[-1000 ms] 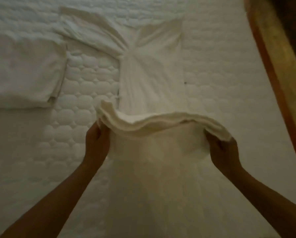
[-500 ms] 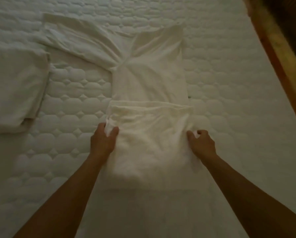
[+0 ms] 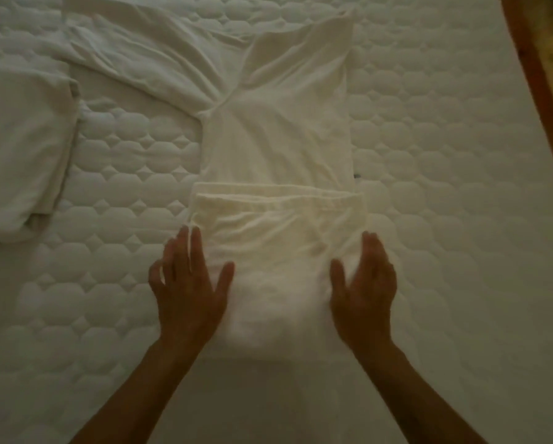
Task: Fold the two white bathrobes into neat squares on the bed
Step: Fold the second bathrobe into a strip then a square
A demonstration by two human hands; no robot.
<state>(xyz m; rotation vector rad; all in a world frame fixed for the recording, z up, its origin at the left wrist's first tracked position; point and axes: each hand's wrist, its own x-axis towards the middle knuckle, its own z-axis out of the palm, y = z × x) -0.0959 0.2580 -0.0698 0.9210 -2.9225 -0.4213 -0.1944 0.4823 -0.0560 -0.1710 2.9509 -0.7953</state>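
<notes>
Pressing the folded near flap (image 3: 278,232) of the bathrobe (image 3: 281,133) at mid bed (image 3: 445,203), the left hand (image 3: 188,293) and right hand (image 3: 364,290) are laid flat, fingers spread, nothing gripped. The far-left sleeve (image 3: 134,56) is left splayed; a lopsided square is risked if it is folded in crooked.

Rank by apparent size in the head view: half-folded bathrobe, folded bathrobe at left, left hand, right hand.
1. half-folded bathrobe, clearly largest
2. folded bathrobe, though the frame edge cuts it off
3. left hand and right hand, which look alike, so I won't rank them
</notes>
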